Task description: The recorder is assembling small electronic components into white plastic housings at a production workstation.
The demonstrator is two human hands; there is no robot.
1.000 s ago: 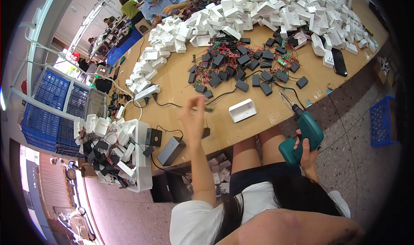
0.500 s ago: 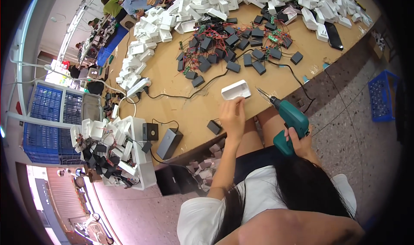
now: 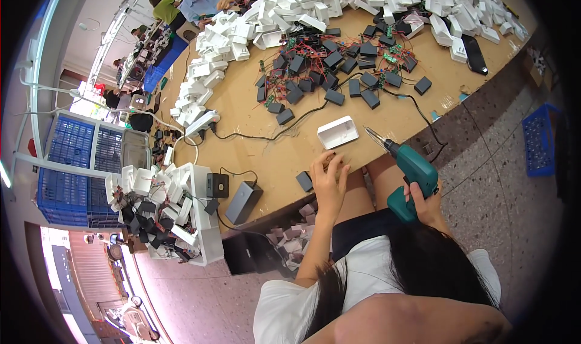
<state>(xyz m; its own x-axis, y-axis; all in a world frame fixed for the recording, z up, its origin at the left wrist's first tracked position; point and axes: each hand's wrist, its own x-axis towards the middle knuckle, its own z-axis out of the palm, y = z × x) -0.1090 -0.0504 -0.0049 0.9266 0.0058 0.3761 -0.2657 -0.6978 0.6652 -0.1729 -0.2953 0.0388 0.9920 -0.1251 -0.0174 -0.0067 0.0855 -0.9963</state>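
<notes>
My right hand is wrapped round the handle of a green pistol-shaped soldering gun. Its metal tip points up and left, just right of a small open white plastic case lying near the table's front edge. Below that case, my left hand hovers at the edge with fingers spread and nothing seen in them, apart from the case. A small black box lies just left of my left hand. Farther back is a heap of black boxes with red wires and green circuit boards.
White cases pile along the table's far side. A phone lies at the right edge. Black cables cross the tabletop. At left stand a grey box and a filled white bin. A blue crate sits on the floor at right.
My left hand has drawn back from the white case, its fingers opening apart. The soldering gun stays in my right hand beside the case. The whole view has shifted slightly.
</notes>
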